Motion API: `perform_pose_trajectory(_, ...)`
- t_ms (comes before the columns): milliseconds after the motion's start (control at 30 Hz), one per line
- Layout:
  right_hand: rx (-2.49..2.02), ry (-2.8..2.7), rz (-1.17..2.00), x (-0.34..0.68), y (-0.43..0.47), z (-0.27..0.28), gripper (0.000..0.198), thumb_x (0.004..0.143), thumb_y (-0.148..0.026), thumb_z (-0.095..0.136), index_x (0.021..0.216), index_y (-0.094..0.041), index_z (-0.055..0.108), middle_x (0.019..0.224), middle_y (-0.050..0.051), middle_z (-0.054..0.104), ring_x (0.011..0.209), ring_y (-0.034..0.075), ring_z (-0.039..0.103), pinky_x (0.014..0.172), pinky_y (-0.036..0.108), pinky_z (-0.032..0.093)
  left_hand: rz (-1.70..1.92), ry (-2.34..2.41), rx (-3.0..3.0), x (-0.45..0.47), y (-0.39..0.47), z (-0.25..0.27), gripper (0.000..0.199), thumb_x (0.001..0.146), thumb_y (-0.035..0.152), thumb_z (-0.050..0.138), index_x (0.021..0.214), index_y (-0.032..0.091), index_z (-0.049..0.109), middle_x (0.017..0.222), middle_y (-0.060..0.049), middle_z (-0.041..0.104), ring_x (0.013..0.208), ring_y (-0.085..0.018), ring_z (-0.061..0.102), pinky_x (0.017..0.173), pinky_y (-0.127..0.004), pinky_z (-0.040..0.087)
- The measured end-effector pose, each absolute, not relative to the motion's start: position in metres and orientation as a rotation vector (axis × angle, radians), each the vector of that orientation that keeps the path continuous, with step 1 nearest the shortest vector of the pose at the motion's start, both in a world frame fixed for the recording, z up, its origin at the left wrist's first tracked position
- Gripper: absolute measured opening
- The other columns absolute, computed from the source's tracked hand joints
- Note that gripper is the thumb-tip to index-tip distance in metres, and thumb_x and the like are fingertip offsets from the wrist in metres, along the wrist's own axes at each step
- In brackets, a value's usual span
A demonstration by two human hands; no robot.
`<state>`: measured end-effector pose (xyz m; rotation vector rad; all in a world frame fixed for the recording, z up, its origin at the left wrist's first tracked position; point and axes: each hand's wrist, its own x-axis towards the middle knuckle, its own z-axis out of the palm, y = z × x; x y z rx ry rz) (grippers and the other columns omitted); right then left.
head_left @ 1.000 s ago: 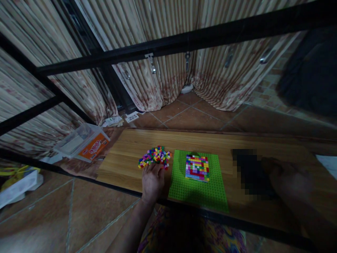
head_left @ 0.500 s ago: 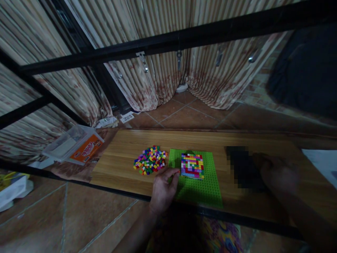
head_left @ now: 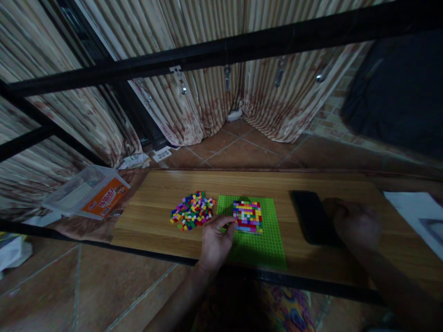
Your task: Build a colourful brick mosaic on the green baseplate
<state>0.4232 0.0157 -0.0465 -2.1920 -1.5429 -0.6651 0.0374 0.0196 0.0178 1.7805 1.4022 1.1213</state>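
I have the left grip [head_left: 217, 237] pinched narrow near the centre of the frame, thumb and forefinger on a small orange brick [head_left: 236, 221] that the fingertips mostly hide. It sits at the lower left corner of the multicoloured brick panel [head_left: 248, 215]; I can't tell whether the two touch. That panel lies on the upper part of the green baseplate [head_left: 261, 251], and just left of it I see the loose brick pile [head_left: 194, 211]. At the right of the frame, my right grip [head_left: 360, 227] is curled beside a black phone [head_left: 313, 216]; too dark for me to tell whether it holds anything. All this rests on the wooden tabletop [head_left: 166, 184]. Farther out, I have a clear plastic box [head_left: 107, 198] at left, white paper [head_left: 415, 216] at the right edge and striped curtains [head_left: 214, 101] across the top.
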Motion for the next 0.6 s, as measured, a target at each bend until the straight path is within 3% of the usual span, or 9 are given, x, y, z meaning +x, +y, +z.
perform_pose_trajectory(367,-2.193,-1.523,-0.661,0.4239,0.0158,-0.0486,0.037,0.084,-0.026,0.039,0.095,-0.012,0.07,0.087,0.013,0.065,0.079,0.023,0.053,0.073,0.033,0.039,1.009,1.517,1.987,0.0378,0.0191,0.0267,0.012,0.082,0.017,0.063,0.084,0.024,0.072,0.084,-0.001,0.073,0.086,-0.018,0.065,0.084,-0.034,0.048)
perform_pose_trajectory(600,-2.222,-1.517,-0.644,0.423,0.0156,-0.0478,0.037,0.084,-0.026,0.038,0.096,-0.013,0.07,0.089,0.013,0.065,0.081,0.023,0.054,0.075,0.034,0.039,1.096,1.459,1.852,0.0405,0.0202,0.02,0.012,0.083,0.019,0.061,0.084,0.024,0.072,0.083,0.0,0.073,0.083,-0.017,0.066,0.08,-0.03,0.051)
